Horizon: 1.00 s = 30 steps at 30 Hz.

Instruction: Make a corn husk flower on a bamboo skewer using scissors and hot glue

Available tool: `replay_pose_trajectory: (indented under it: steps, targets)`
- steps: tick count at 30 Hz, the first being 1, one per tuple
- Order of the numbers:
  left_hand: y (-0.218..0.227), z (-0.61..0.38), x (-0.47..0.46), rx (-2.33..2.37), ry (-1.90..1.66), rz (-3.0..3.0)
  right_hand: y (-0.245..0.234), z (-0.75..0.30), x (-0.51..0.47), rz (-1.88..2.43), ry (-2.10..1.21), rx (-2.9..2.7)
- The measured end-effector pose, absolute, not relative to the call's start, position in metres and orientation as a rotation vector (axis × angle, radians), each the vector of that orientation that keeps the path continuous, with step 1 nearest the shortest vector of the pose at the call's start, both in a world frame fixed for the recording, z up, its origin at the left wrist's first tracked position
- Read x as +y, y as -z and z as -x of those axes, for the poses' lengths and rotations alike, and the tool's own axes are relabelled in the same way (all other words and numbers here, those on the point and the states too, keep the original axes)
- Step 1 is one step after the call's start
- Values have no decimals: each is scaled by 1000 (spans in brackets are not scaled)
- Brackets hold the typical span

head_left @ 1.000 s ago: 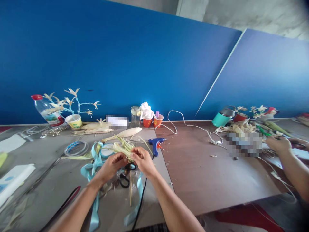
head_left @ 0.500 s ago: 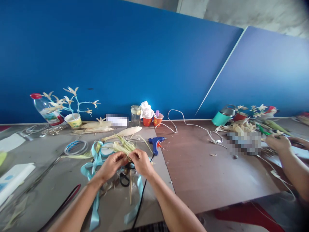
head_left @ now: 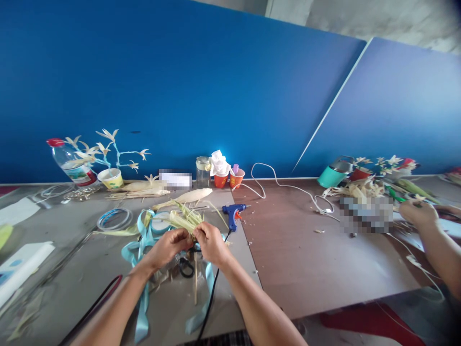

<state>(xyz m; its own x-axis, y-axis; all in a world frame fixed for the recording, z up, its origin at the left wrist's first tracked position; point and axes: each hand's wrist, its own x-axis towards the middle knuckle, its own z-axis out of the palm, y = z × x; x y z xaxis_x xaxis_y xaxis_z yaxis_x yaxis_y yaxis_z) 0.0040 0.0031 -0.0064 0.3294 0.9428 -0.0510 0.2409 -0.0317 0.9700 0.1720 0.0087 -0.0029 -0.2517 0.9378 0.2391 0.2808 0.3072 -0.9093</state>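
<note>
Pale green corn husk (head_left: 185, 218) is pinched between my two hands over the grey table. The fingers of my left hand (head_left: 179, 242) are closed on its lower left end. Pressed close on the other side, my right hand (head_left: 210, 241) grips the husk with thumb and fingers. Beneath them lie black-handled scissors (head_left: 186, 267), partly covered by my hands, and a thin wooden stick (head_left: 195, 283). Light blue ribbon (head_left: 143, 307) trails around my left forearm. A blue glue gun (head_left: 234, 215) rests on its side just beyond my right hand.
At the back stand a yellow paper cup (head_left: 110, 180) with husk flowers, a bottle (head_left: 77, 168), a glass jar (head_left: 203, 172) and red cups (head_left: 236, 179). A white cable (head_left: 284, 186) crosses the brown table. A co-worker's hand (head_left: 419, 214) is at the right, near a green tin (head_left: 332, 175).
My hands keep their hold on the husk, with only slight finger movement. The whole view has shifted a little.
</note>
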Motion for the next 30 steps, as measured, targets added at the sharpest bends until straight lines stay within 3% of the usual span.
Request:
replay_pose_trajectory:
  steps: [12,21,30]
  targets:
    - [-2,-2,2,1091,-790,-1522,4,-173,9,1085,-1049,-1693]
    - [6,-9,2,929,-1219,-920,1,-171,4,1006,-871,-1805]
    - [2,-18,-2,835,-1338,-736,3,-167,1,996,-707,-1859]
